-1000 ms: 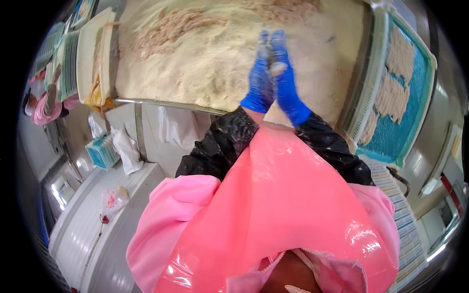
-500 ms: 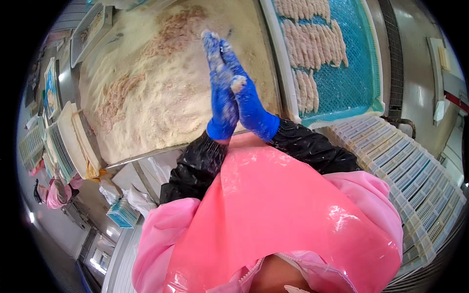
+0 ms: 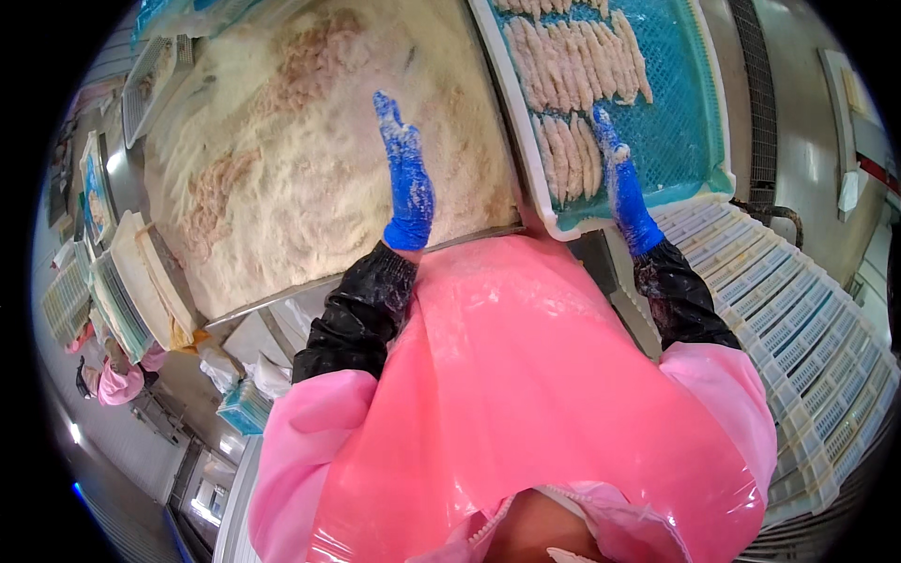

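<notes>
My left hand [image 3: 406, 178], in a blue glove dusted with pale crumbs, is held over the wide tray of breading [image 3: 310, 235]. Its fingers are stretched out together, with nothing seen in them. To the right, my right hand [image 3: 627, 192], gloved in blue too, reaches over the near edge of a tray lined with teal mesh [image 3: 680, 122]. Its fingers point away from me, straight, right beside the shorter near row of breaded meat strips [image 3: 566, 159]. No strip shows in that hand, though its palm side is hidden. A longer row of breaded strips [image 3: 577, 64] lies beyond.
Uncoated pink meat pieces [image 3: 216, 197] lie in the breading at left. A grey basket [image 3: 155, 84] stands at the far left corner. Stacked white crates [image 3: 779, 347] rise at my right. Another person in pink [image 3: 120, 383] is off to the left.
My hands were pressed palm to palm over the breading; now they are apart. The right moved right to the mesh tray, while the left stayed over the breading, slightly lower in view.
</notes>
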Demonstrator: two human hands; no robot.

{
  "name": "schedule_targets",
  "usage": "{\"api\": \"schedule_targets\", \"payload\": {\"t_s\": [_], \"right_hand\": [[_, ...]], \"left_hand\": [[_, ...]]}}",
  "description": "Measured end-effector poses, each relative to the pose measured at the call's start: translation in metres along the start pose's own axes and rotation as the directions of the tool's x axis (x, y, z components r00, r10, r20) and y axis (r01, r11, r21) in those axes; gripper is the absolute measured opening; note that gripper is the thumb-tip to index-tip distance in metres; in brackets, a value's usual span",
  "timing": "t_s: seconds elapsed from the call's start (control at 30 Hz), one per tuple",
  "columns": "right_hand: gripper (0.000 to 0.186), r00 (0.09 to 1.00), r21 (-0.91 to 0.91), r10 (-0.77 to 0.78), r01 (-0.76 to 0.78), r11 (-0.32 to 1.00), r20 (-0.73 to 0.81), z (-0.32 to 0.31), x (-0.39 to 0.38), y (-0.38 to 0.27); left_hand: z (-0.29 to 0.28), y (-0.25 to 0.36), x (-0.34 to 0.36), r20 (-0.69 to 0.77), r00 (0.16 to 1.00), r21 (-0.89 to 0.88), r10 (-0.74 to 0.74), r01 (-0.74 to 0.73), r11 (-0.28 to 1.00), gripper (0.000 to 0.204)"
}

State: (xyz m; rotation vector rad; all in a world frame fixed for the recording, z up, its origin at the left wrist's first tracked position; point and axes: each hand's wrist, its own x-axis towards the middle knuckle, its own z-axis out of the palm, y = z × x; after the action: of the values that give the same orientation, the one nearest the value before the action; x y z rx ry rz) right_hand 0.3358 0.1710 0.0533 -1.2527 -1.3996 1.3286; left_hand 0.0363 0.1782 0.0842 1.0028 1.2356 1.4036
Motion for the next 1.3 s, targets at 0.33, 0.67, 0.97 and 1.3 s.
{"api": "schedule_targets", "payload": {"t_s": [0.33,0.67,0.97,1.3], "right_hand": [[0.041,0.975,0.286,-0.089,0.028,0.958,0.202,0.139,0.053,-0.066],[0.037,0.938,-0.406,-0.303,0.347,0.845,0.172,0.304,0.151,0.095],[0.030,0.982,-0.340,0.143,-0.178,0.924,-0.124,0.296,0.291,0.136],[0.023,0.974,-0.445,0.198,-0.225,0.867,-0.108,0.303,0.277,0.105]], "left_hand": [[-0.114,-0.045,-0.031,0.560,0.813,0.819,-0.156,-0.515,0.254,0.068],[-0.236,-0.052,-0.031,-0.002,0.997,0.749,0.072,-0.046,0.661,0.042],[-0.240,-0.059,-0.020,-0.132,0.989,0.516,0.058,0.019,0.856,0.023],[-0.249,-0.068,-0.020,-0.035,0.984,0.666,0.176,-0.108,0.738,0.029]]}}
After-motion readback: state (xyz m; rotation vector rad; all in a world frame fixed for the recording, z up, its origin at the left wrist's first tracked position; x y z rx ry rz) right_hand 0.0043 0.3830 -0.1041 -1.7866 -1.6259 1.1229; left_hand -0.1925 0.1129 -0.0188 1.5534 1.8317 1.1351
